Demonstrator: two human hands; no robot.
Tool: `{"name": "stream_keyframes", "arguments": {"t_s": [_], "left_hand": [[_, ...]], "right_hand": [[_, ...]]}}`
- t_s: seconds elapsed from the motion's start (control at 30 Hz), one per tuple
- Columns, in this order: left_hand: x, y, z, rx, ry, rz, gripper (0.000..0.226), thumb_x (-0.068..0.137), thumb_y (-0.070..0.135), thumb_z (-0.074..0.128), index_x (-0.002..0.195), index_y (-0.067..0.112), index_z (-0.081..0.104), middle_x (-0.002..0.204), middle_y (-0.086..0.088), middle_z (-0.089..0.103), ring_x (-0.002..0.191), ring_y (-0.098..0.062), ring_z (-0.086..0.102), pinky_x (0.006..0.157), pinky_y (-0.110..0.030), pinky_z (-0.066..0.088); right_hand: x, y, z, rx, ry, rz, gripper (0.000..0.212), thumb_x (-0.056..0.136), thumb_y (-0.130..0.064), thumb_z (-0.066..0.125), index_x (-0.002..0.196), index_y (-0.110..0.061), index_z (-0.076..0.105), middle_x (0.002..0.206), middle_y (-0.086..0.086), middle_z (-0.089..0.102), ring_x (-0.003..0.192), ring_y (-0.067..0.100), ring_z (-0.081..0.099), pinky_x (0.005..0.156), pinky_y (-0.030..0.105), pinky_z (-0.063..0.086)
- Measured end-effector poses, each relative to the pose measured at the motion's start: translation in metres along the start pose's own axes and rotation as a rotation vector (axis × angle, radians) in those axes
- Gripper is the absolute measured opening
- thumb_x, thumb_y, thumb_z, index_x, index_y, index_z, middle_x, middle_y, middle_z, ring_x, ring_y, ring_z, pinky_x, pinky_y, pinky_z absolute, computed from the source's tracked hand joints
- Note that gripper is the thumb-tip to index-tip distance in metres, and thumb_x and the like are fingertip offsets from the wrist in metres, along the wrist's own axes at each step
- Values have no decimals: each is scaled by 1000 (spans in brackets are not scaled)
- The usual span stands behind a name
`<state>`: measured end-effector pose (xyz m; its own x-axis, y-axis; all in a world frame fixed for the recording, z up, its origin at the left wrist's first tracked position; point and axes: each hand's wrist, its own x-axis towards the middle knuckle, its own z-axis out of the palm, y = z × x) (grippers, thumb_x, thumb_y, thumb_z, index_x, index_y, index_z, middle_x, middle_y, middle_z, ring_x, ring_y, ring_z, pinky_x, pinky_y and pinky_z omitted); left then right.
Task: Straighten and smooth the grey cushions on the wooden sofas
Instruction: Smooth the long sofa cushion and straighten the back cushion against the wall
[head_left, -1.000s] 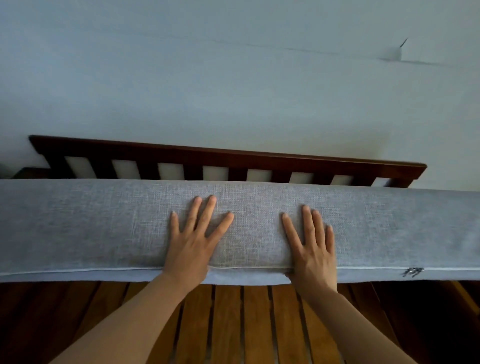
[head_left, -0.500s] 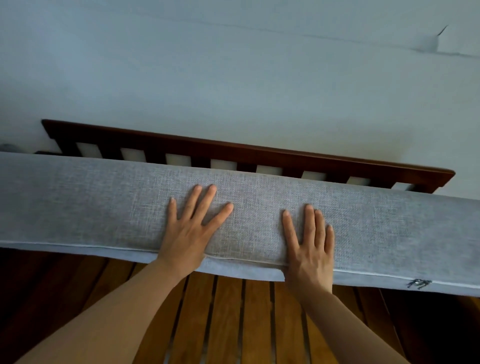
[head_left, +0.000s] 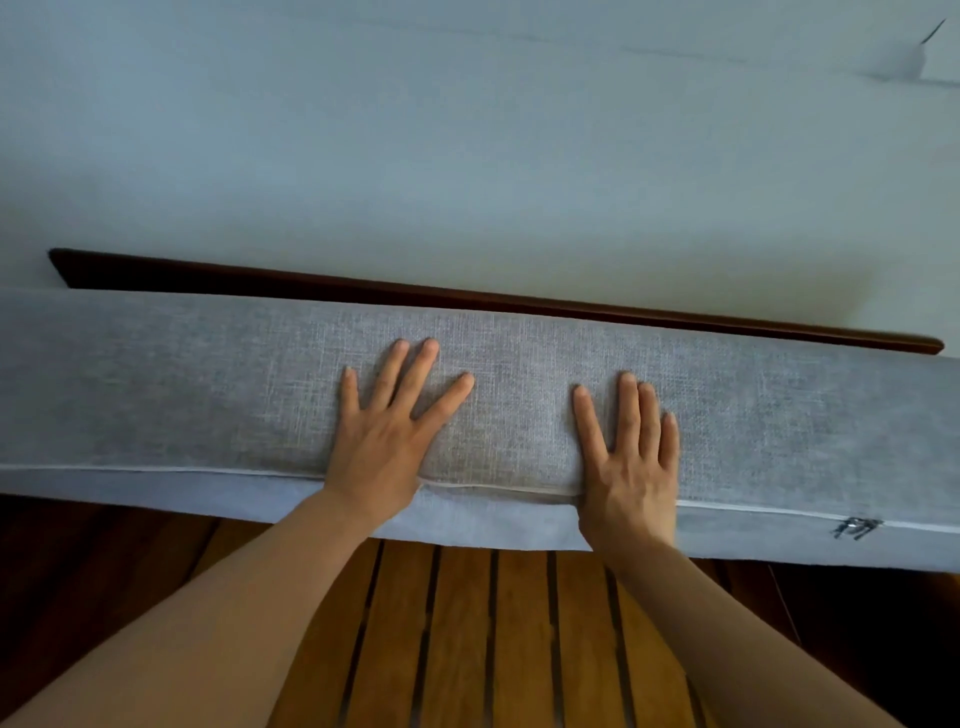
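Left hand (head_left: 382, 441) and right hand (head_left: 631, 457), both flat with fingers spread wide, press on the grey cushion (head_left: 208, 395), fingertips pointing to 12 o'clock. Cushion stands on edge across the wooden slats (head_left: 462, 634), against the dark backrest rail (head_left: 519, 301); zip pull (head_left: 854, 527) at 4 o'clock.

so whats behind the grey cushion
Behind the grey cushion only the sofa's dark wooden top rail shows, then the pale wall. The rest of the backrest is covered.
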<state>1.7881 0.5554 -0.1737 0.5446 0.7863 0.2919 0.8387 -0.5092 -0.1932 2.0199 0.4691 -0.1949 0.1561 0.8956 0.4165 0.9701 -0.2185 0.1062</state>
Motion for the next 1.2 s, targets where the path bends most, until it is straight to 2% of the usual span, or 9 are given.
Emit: {"name": "stream_keyframes", "arguments": {"t_s": [0.1,0.2,0.3,0.37,0.67,0.8,0.93,1.1,1.2], "left_hand": [[1,0,-1,-7,23,4,136,45,20,92,152,34,9,160,-12,5,147,-36,4,103,-70,18],[-3,1,-3,-15,5,5,136,44,19,92,151,33,11,160,-12,5,146,-36,4,103,-70,18],[-8,2,-7,-29,-41,3,138,46,22,92,152,35,5,161,-11,-1,147,-34,-2,105,-68,14],[-11,1,-9,-31,-63,6,139,47,25,92,152,36,0,161,-10,-5,147,-34,-6,106,-66,10],[-51,5,-4,-105,-23,126,143,37,51,91,153,26,11,161,-11,3,147,-32,3,108,-65,13],[-57,-6,-4,-114,-40,244,132,52,85,58,154,17,11,162,-5,0,148,-23,2,113,-60,12],[-56,-8,-1,-193,42,243,95,82,80,27,154,19,9,162,3,0,148,-15,0,112,-55,9],[-46,3,1,-218,132,-68,93,84,77,25,153,16,11,161,-1,5,148,-19,3,112,-58,2],[-31,11,-5,-248,175,-268,83,86,69,28,148,13,28,150,-6,36,140,-25,27,110,-61,5]], "right_hand": [[3,1,-2,34,-28,-5,134,47,-10,87,154,-20,7,158,24,4,145,42,3,114,56,14],[-4,3,-7,78,-76,-24,134,48,-51,88,154,-19,14,157,25,7,145,42,4,116,55,9],[-8,5,-18,117,-89,-52,107,73,-85,41,154,-22,14,159,22,3,147,38,0,116,53,4],[-4,5,-26,166,-110,-72,95,80,-85,17,154,-26,12,160,17,-1,147,34,-4,118,52,3],[37,-42,-47,129,-184,-52,98,70,-86,12,152,-33,6,157,10,12,145,34,-1,117,51,-6],[22,-51,-37,111,-44,12,86,80,-82,22,144,-26,33,136,12,42,133,36,31,113,55,14],[18,-50,-32,106,6,2,83,81,-81,26,140,-24,38,131,11,44,128,35,36,112,54,18],[19,-50,-32,128,63,-9,78,83,-79,25,120,-15,51,111,10,48,105,30,44,102,46,29],[16,-51,-32,159,118,-17,76,84,-77,27,107,-11,54,102,9,51,95,28,46,92,41,32]]}}
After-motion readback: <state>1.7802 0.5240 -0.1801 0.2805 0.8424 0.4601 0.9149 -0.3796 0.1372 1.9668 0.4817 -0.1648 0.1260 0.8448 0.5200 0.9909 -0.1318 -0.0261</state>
